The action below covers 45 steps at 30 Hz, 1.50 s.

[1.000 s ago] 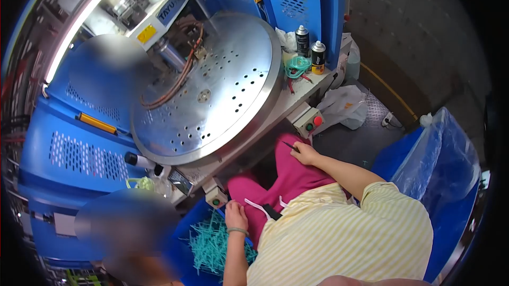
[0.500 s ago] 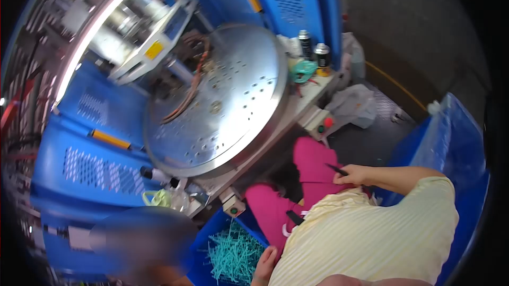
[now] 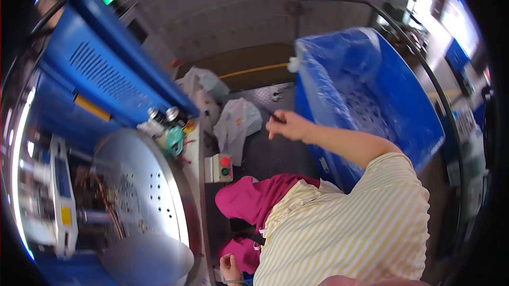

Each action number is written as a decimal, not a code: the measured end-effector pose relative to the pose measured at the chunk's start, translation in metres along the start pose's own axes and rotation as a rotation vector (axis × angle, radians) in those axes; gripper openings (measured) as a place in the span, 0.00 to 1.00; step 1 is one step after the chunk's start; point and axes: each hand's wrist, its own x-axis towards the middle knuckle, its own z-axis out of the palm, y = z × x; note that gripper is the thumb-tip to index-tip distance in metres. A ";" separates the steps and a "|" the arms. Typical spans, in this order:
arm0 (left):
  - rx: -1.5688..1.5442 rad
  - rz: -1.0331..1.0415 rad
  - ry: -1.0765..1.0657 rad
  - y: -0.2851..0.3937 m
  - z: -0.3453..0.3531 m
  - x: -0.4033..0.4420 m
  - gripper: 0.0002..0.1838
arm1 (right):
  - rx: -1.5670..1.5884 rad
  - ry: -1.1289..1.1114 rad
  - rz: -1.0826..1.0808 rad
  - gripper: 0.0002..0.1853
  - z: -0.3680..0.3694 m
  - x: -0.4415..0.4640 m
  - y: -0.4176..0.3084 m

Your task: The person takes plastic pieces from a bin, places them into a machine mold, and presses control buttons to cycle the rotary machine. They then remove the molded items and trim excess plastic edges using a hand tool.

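Observation:
My right hand (image 3: 287,126) is raised over the dark floor, left of the big blue bin (image 3: 419,127), its fingers closed around a thin dark tool (image 3: 277,119). Low in the view, my left hand (image 3: 230,266) is beside my pink trouser leg (image 3: 241,254); its fingers are curled, and whether they hold anything is too small to tell. A clear plastic liner (image 3: 331,87) covers part of the bin, with small pieces lying inside. At the left stands the round metal plate (image 3: 140,180) with its rows of holes.
A control box (image 3: 219,168) with red and green buttons sits at the table edge. Spray cans (image 3: 173,115) and a teal coil (image 3: 174,140) stand near the blue machine panel (image 3: 101,63). White plastic bags (image 3: 236,124) lie beyond. A dark rail (image 3: 392,20) curves behind the bin.
The view has swung right, bringing the whole bin in. My right hand with the tool has moved off my leg towards the bin. The box of teal pieces has nearly left view.

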 end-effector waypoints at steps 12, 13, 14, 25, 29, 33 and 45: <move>0.474 0.305 -0.220 0.051 0.103 0.150 0.10 | -0.265 1.027 0.373 0.27 -0.278 -0.177 0.081; 0.464 0.314 -0.204 0.067 0.116 0.155 0.10 | -0.291 1.002 0.549 0.25 -0.289 -0.184 0.100; 0.462 0.318 -0.191 0.082 0.125 0.156 0.10 | -0.313 0.967 0.733 0.23 -0.298 -0.192 0.124; 0.726 0.354 -0.156 0.098 0.108 0.140 0.08 | -0.907 0.650 1.036 0.18 -0.264 -0.198 0.282; 0.722 0.350 -0.131 0.114 0.117 0.131 0.07 | -0.852 0.680 0.960 0.21 -0.253 -0.195 0.288; 0.765 0.365 -0.076 0.132 0.125 0.127 0.06 | -0.413 0.866 0.637 0.21 -0.281 -0.181 0.262; 0.276 0.251 0.217 0.071 0.134 0.100 0.08 | 0.469 0.421 -0.047 0.22 -0.134 -0.045 -0.057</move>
